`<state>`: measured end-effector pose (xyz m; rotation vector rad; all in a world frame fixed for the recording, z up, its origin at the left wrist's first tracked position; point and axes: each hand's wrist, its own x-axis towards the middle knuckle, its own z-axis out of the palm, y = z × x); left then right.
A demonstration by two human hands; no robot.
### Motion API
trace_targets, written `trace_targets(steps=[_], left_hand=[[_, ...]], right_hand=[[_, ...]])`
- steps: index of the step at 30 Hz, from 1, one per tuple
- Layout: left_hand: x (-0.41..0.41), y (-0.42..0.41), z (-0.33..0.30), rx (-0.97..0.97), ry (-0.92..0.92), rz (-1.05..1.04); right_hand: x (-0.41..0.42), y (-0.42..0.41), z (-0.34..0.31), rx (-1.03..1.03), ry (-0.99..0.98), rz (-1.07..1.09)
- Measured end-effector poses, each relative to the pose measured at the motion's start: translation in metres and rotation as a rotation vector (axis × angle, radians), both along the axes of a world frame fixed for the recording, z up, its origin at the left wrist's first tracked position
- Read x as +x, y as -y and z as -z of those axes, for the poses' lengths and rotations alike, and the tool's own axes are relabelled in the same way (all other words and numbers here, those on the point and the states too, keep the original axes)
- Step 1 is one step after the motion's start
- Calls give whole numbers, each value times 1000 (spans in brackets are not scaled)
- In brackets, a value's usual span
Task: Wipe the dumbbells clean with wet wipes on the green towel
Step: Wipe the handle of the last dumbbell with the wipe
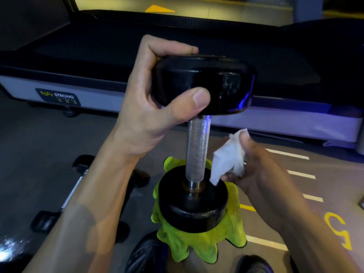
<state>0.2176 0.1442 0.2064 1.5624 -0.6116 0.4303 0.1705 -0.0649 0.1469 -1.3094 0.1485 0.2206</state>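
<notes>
with the left hand [149,107] clamped on top of the upright black round-ended metal dumbbell [197,146] on the crumpled green towel [197,245], the right hand [262,174], pinched on the white wet wipe [228,156] beside it, should rub the bar all round.

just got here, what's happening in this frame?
A person is cleaning a dumbbell stood on end on a green towel. The left hand grips the top weight head to steady it. The right hand holds a crumpled wet wipe beside the knurled handle, just above the lower head; whether it touches the metal is unclear. More dumbbells lie on the floor to the left.
</notes>
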Motion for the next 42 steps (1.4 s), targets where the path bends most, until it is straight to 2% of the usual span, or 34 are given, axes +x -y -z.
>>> trace_targets(steps=[3, 8, 13, 18, 22, 28, 29, 32, 35, 36, 37, 40, 42], left_hand=[[1, 0, 0, 6, 2, -22], [2, 1, 0, -2, 11, -4], [3, 3, -1, -5, -10, -12], [5, 4, -2, 7, -1, -8], [7, 4, -1, 20, -11, -11], [8, 4, -1, 17, -16, -8], [8, 5, -1, 19, -13, -12], [6, 5, -2, 25, -13, -20], [3, 6, -3, 38, -2, -16], [2, 6, -3, 42, 4, -14], [1, 6, -3, 45, 10, -10], [-2, 7, -5, 53, 31, 3], [-2, 8, -6, 50, 41, 12]], right_hand=[[-1, 1, 9, -134, 136, -17], [1, 2, 6, -345, 190, -17], [9, 1, 1, -294, 89, 22], [19, 9, 4, -374, 32, 73], [20, 12, 9, -235, 16, 99], [19, 20, 6, -265, 136, -11], [20, 22, 5, -352, 185, 13], [22, 16, -4, -798, 459, 11], [10, -3, -9, -861, 497, -176], [3, -9, -10, -843, 456, -251], [-2, -13, -11, -741, 367, -295], [-5, -12, -23, -154, -67, -257], [0, -5, -28, -25, -134, -206]])
